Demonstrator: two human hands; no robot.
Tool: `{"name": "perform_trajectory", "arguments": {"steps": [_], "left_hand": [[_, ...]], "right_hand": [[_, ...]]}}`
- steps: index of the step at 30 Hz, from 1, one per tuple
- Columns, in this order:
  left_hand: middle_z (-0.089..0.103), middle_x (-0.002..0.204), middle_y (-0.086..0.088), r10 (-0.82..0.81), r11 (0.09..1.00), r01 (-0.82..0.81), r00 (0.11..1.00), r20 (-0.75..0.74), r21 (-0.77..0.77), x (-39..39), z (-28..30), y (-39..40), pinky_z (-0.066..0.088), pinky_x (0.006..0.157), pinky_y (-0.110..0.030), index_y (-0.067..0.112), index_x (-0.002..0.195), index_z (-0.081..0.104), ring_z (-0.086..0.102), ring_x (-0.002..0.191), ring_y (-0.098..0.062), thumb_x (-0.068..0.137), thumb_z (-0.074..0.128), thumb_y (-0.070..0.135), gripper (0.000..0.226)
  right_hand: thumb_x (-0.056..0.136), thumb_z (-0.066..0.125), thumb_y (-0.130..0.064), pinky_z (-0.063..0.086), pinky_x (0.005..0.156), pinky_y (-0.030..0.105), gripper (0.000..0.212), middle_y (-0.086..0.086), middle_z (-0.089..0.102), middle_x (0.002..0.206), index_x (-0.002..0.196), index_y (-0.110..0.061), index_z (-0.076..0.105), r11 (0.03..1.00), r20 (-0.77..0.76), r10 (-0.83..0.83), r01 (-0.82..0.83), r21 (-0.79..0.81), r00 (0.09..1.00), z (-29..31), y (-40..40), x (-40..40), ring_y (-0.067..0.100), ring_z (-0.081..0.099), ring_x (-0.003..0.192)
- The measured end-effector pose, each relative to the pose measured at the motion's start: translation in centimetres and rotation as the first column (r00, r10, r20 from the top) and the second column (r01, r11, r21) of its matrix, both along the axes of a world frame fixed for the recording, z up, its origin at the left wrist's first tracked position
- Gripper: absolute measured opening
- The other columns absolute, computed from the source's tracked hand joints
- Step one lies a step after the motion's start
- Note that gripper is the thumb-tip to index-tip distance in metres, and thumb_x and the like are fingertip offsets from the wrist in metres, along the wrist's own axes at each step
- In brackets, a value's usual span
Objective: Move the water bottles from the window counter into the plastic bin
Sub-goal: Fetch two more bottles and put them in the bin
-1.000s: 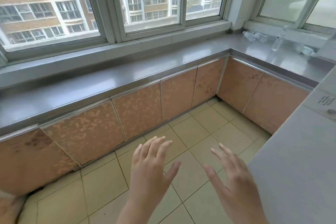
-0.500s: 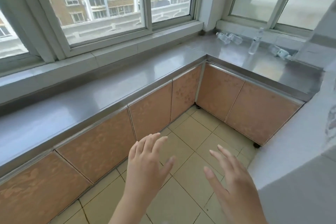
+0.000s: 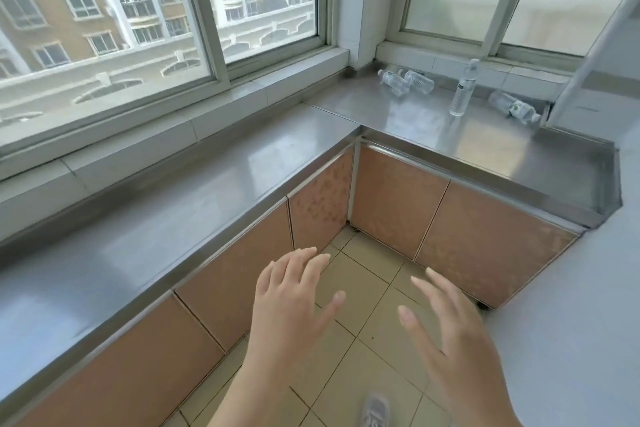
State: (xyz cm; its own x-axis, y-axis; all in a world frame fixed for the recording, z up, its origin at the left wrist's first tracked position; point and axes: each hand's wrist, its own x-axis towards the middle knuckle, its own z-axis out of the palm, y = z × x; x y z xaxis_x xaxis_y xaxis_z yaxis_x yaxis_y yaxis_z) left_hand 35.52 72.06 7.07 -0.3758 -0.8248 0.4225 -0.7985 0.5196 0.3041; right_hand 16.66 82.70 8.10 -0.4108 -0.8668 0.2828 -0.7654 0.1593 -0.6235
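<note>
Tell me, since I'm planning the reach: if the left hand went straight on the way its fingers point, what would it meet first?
Probably the orange cabinet door under the steel counter's inner corner; the left hand sits below counter height, well short of the clear plastic bottles. Depth is unclear.

Head-worn view, forward and downward
</note>
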Motion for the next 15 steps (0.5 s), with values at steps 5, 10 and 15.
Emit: {"name": "perform_trajectory", "arguments": {"steps": [5, 10, 15], "left_hand": [[0.064, 0.127, 0.01, -0.001, 0.999, 0.0, 1.0, 0.014, 0.042, -8.1, 0.5, -7.7, 0.039, 0.106, -0.038, 0.03, 0.122, 0.063, 0.055, 0.12, -0.016, 0.083, 0.049, 0.057, 0.05], [0.065, 0.126, 0.011, -0.018, 0.999, 0.018, 1.0, 0.006, 0.04, -15.5, 1.0, -13.8, 0.039, 0.106, -0.036, 0.03, 0.121, 0.063, 0.049, 0.12, -0.013, 0.082, 0.049, 0.058, 0.05], [0.064, 0.126, 0.012, -0.054, 0.996, 0.052, 0.998, 0.019, 0.076, -21.5, 1.2, -19.8, 0.04, 0.105, -0.037, 0.031, 0.122, 0.062, 0.053, 0.121, -0.013, 0.083, 0.047, 0.058, 0.05]], "right_hand": [[0.082, 0.035, -0.063, 0.031, 0.11, 0.045, 0.059, -0.013, 0.044, 0.142, 0.126, -0.031, 0.057, 1.0, 0.007, 0.008, -0.008, 0.014, 1.0, 0.0, -8.2, -7.9, 0.003, 0.033, 0.13], [0.083, 0.036, -0.062, 0.035, 0.107, 0.049, 0.057, -0.014, 0.045, 0.142, 0.126, -0.032, 0.057, 1.0, -0.033, -0.008, 0.009, 0.026, 0.999, 1.0, -14.2, -15.1, 0.002, 0.034, 0.129], [0.081, 0.033, -0.065, 0.032, 0.11, 0.045, 0.059, -0.017, 0.042, 0.144, 0.128, -0.036, 0.054, 0.996, -0.007, -0.082, 0.082, 0.044, 0.997, 1.8, -19.0, -21.4, 0.001, 0.031, 0.131]]}}
